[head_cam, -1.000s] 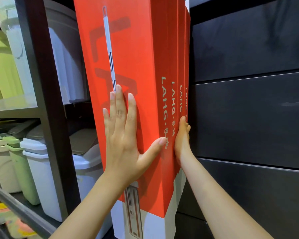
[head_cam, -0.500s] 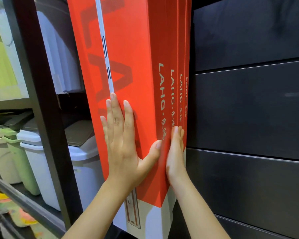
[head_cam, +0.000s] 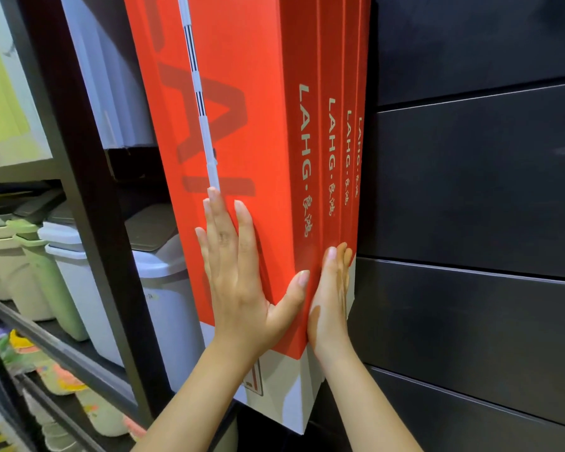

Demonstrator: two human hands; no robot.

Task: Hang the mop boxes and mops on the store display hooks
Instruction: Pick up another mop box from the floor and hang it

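Several tall red mop boxes (head_cam: 261, 102) with white bottoms hang side by side against the dark slatted wall, "LAHG" printed on their narrow edges. The front box shows a printed mop handle. My left hand (head_cam: 242, 282) lies flat on the broad face of the front box, fingers straight, thumb on the box's front corner. My right hand (head_cam: 331, 298) presses flat with straight fingers against the narrow edges of the boxes near their lower end. The hooks holding the boxes are out of view above.
A dark slatted wall panel (head_cam: 470, 197) fills the right. A black shelf post (head_cam: 79, 177) stands left of the boxes. Behind it, white and pale green lidded bins (head_cam: 79, 278) sit on shelves, with colourful items on a lower shelf (head_cam: 56, 380).
My right hand slid from the far side of the boxes onto their narrow front edges. The view moved closer and tilted, so the boxes appear higher. My left hand stayed flat on the front box.
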